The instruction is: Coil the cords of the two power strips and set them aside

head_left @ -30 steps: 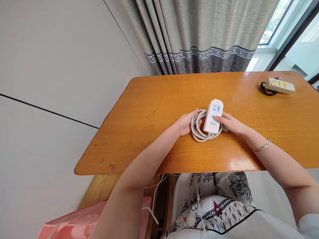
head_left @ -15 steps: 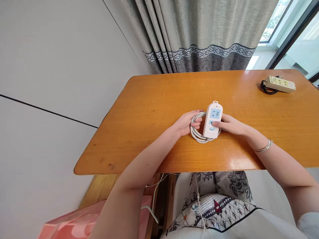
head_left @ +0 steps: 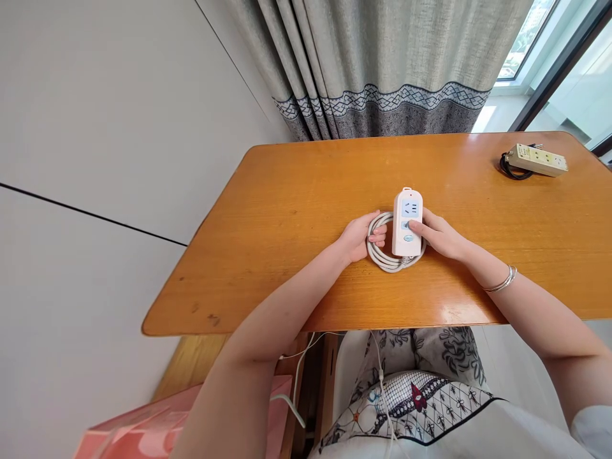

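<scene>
Wood table (head_left: 287,268) w/ grey curtain (head_left: 392,64) behind, white power strip (head_left: 407,223) held.

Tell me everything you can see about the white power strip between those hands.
The white power strip looks like smooth plastic, with rounded corners, a hanging loop on its far end, a slotted pale-blue socket panel and two smaller blue patches nearer the person. It lies face up over its looped pale cord. The right hand holds its side, thumb on the front; the left hand grips the cord.
</scene>
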A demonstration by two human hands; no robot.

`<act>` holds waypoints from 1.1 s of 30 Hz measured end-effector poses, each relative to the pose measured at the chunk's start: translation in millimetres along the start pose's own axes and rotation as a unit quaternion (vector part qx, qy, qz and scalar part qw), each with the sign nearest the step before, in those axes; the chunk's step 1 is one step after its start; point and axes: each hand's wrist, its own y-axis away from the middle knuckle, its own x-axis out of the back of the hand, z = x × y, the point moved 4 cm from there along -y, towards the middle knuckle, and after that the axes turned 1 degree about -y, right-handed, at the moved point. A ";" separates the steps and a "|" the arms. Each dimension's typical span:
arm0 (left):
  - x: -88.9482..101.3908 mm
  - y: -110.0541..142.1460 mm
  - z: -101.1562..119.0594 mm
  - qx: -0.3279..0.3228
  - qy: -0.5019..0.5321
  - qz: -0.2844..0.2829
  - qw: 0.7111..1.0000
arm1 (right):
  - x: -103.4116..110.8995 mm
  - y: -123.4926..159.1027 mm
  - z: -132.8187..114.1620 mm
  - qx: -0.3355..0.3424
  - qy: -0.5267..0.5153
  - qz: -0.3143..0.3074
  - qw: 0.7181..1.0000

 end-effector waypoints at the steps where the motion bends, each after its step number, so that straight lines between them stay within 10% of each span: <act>1: 0.0 0.1 0.1 0.002 0.001 -0.004 1.000 | 1.4 0.6 -1.6 0.006 0.035 0.005 0.999; 10: -3.0 7.1 4.6 0.036 -0.059 -0.008 0.998 | 2.3 5.5 -18.3 0.022 0.172 -0.010 0.985; 19: -0.6 1.1 -3.8 0.026 -0.054 0.025 0.998 | 0.7 -0.6 -6.4 0.011 0.050 0.008 0.999; 25: 2.4 -5.8 -3.9 -0.049 0.048 0.074 0.995 | 16.1 -15.0 15.1 -0.006 -0.134 0.134 0.982; 33: 0.3 -6.4 -9.2 -0.090 0.061 0.051 0.993 | 15.7 -12.7 8.8 -0.024 -0.108 0.106 0.988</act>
